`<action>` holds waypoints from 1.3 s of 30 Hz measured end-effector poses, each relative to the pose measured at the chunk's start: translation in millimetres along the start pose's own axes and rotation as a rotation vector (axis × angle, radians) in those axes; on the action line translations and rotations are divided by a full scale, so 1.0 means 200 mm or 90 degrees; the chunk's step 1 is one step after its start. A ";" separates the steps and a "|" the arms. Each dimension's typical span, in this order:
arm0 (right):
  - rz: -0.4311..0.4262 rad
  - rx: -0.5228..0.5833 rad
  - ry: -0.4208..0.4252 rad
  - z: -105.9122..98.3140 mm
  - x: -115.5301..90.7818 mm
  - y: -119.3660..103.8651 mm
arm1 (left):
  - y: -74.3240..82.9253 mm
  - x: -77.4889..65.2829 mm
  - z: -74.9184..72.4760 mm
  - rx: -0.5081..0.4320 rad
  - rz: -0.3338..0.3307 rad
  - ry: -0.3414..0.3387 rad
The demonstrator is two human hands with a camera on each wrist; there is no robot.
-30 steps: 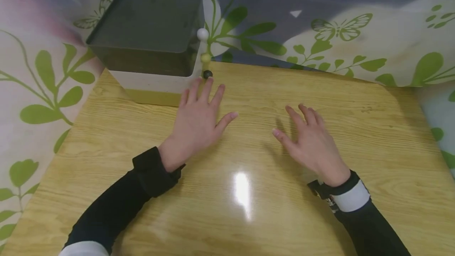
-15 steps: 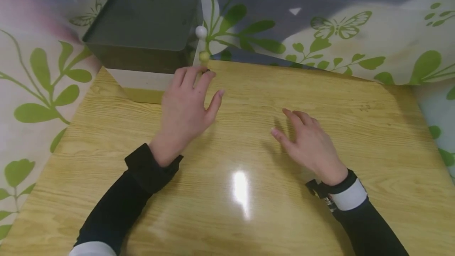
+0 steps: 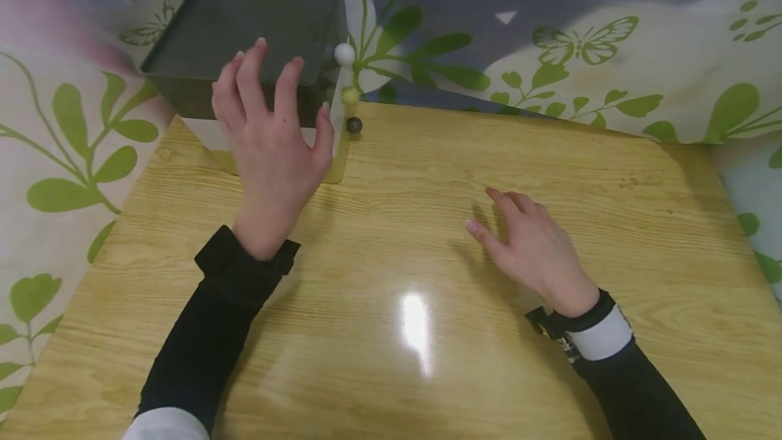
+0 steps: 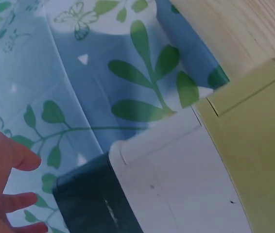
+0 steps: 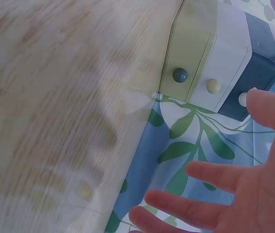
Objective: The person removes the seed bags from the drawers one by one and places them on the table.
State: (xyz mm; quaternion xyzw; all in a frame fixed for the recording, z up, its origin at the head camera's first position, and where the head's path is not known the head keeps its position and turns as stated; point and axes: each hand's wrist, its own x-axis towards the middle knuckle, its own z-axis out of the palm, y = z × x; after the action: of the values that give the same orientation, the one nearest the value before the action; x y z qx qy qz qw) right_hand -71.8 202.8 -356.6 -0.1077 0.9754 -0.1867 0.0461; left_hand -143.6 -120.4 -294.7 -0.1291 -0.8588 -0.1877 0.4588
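A small three-tier drawer box stands at the back left, with a dark green top tier, white middle and yellow bottom. Down its right-facing front run a white knob, a yellow knob and a dark grey knob. All three drawers look closed in the right wrist view. My left hand overlaps the box's near side and top, fingers spread and slightly bent, holding nothing. In the left wrist view its fingers appear beside the dark tier. Over the table at the right, my right hand is empty, its fingers loosely bent.
The wood-grain table carries a bright light reflection near its middle. Behind the table and along its sides hangs a leaf-and-butterfly patterned cloth; the box stands close to it.
My left hand went from beside the dark grey knob, its fingers bending there, then up and left over the box, uncovering that knob. The right hand has barely moved.
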 end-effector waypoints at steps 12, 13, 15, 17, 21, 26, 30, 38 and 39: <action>-0.011 -0.002 0.004 -0.01 0.00 0.00 | -0.08 -0.01 0.06 0.028 -0.028 -0.080; -0.012 -0.003 0.006 -0.01 -0.01 0.00 | -0.08 -0.01 0.06 0.023 -0.026 -0.079; -0.015 -0.005 0.010 -0.01 -0.01 0.00 | -0.08 -0.01 0.07 0.016 -0.023 -0.076; -0.018 -0.008 0.010 -0.02 -0.01 0.00 | -0.08 0.00 0.07 0.004 -0.024 -0.073; -0.026 -0.014 0.005 -0.03 -0.01 0.00 | -0.08 0.00 0.08 -0.024 -0.035 -0.059; -0.033 -0.016 0.013 -0.05 -0.01 -0.01 | -0.07 0.00 0.09 -0.053 -0.049 -0.037; -0.028 -0.018 0.015 -0.06 -0.01 -0.02 | -0.07 0.00 0.09 -0.070 -0.053 -0.025; -0.013 -0.018 0.005 -0.06 0.00 -0.03 | -0.09 0.01 0.08 -0.099 -0.053 0.001; -0.012 -0.017 0.005 -0.06 0.01 -0.03 | -0.09 0.02 0.08 -0.103 -0.053 0.004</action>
State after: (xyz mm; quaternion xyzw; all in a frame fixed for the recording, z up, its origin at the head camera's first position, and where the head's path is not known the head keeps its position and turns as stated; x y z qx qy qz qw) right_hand -73.2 200.5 -343.5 -0.1169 0.9770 -0.1743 0.0387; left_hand -163.6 -129.5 -303.6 -0.1291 -0.8441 -0.2760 0.4412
